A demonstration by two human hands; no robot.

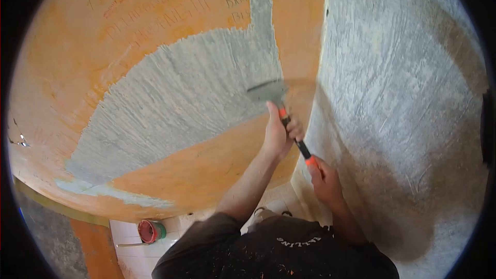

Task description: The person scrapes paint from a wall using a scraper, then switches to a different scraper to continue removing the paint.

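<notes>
Both of my hands are wrapped round a long-handled scraper (267,92) with a black and orange handle. My left hand (280,133) grips the handle just below the blade, its thumb pointing up toward the blade. Lower down, my right hand (325,180) holds the orange end of the handle. The wide blade lies at the right part of a grey scraped area (181,82) on the orange wall (217,150). Ragged orange paint edges run along the top of that area, and a narrow grey strip rises from its right end.
A grey, rough wall (382,72) meets the orange one at a corner on the right. Handwriting marks the upper orange wall. On the tiled floor (129,232) at the lower left stands a red and green bucket (149,232), with a thin stick beside it.
</notes>
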